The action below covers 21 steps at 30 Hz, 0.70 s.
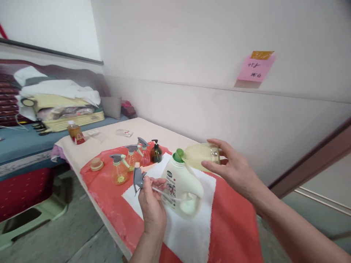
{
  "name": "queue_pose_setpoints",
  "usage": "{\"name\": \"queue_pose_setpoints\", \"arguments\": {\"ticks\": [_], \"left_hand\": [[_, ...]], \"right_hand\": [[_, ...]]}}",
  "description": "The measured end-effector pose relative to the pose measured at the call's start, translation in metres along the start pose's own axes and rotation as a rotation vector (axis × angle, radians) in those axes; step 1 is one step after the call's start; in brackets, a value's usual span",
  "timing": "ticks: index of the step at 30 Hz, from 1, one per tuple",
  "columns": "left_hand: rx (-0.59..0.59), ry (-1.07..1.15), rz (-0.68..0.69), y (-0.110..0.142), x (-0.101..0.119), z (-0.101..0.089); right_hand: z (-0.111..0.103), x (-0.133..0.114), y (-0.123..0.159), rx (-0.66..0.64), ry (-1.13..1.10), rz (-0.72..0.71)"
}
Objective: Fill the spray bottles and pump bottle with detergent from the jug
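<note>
A bottle (199, 156) lies tipped against the green piece (179, 155) at a white jug's (185, 182) mouth.
Right of three spray bottles (120, 173), the left hand (152, 197) pinches a grey spray head (139, 179), its tube crossing before the jug; the jug stands upright on white cloth (189, 237); at right, the right hand (233, 164) grips the tipped bottle's base. A slipping neck could spill liquid down the jug; a hard push from the bottle might topple it; the tube could snag its handle.

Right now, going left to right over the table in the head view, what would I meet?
Amber bottle, tan round item, leftmost spray bottle, dark pump bottle, white jug, right hand.
</note>
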<state>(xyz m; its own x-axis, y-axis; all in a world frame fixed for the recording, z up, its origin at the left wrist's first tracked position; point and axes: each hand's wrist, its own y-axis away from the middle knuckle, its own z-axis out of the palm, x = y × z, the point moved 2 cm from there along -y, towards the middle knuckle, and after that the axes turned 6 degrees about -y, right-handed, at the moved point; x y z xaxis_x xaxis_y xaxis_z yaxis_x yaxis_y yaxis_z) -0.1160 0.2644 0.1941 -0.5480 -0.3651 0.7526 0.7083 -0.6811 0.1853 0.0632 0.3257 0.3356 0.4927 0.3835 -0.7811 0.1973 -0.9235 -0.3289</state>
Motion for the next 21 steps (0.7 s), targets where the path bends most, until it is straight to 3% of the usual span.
{"name": "queue_pose_setpoints", "arguments": {"ticks": [4,11,21], "left_hand": [[-0.018,0.008,-0.006,-0.001,0.0,-0.001],[-0.02,0.019,-0.021,-0.002,0.002,-0.002],[-0.033,0.006,-0.042,-0.003,0.002,-0.006]], "right_hand": [[0.003,-0.022,-0.017,-0.05,0.205,-0.089],[0.012,-0.064,-0.05,-0.171,0.363,-0.164],[0.025,-0.077,-0.065,-0.216,0.434,-0.179]]}}
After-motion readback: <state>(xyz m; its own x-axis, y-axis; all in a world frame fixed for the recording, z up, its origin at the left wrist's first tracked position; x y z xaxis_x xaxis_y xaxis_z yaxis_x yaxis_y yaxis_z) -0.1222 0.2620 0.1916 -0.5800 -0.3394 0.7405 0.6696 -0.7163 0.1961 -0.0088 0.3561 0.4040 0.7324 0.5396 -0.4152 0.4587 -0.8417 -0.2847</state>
